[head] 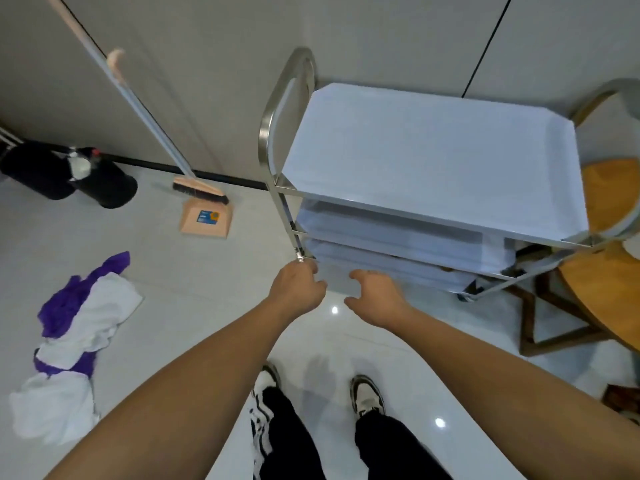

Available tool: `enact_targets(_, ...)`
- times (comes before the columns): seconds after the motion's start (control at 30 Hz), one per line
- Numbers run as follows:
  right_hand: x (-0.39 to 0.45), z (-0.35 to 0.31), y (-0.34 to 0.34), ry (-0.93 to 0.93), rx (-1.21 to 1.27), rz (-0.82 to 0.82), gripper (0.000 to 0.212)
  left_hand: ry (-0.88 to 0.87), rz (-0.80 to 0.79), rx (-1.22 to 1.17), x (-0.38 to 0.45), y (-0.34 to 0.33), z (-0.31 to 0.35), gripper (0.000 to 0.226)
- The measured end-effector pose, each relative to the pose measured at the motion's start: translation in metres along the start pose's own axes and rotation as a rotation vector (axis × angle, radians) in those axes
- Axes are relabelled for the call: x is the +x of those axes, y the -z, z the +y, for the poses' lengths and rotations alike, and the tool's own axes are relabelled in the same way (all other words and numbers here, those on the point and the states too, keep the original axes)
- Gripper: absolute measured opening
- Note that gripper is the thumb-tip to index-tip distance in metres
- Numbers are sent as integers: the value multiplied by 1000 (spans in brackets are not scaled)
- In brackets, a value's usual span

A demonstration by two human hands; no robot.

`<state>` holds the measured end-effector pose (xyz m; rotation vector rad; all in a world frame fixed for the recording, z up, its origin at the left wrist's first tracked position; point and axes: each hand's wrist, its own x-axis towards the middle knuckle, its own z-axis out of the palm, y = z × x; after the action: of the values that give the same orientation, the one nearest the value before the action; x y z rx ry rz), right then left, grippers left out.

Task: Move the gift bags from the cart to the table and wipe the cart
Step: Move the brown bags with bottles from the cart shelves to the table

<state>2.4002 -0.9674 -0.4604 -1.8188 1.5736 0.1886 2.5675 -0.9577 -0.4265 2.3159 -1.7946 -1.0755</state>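
Standing by the steel cart (440, 161), the person reaches both bare arms down toward its lowest shelf. No gift bags show on any of the three shelves; the top one is bare and pale, and what can be seen of the two below looks bare as well, though their far ends are hidden. So the bags seem to be off the cart already, but I cannot see them anywhere, not even on the wooden table (606, 289), which stands just beside the cart's right end with only its edge in view. The left hand (298, 289) sits at the near left corner post, fingers curled in; whether they close on the frame or on nothing I cannot tell. The right hand (375, 296) hovers just beside it in front of the bottom shelf, fingers loosely bent and parted, holding nothing. Neither hand has a cloth. A heap of white and purple cloths (76, 341) lies on the floor well to the left, apart from the cart. A broom (194, 188) and dustpan (206, 220) lean at the wall. My guess is the wiping is either finished or not yet begun; the shelves give no clear sign either way.
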Motion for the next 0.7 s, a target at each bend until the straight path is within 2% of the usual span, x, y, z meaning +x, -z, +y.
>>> enact_targets(0.23,124,16,-73,-109,54,39,59,-15,0,-81,124,-71,-70,39)
enact_targets(0.47,275,98,-190,-165,120,177,61,-28,71,-92,257,-220,-159,47)
enact_targets(0.57,330,133,-234,-149,95,228,60,-66,123,-78,317,-275,-179,45)
enact_targets(0.7,399,161,-267,-132,50,321,61,-168,220,-74,398,-315,-186,38)
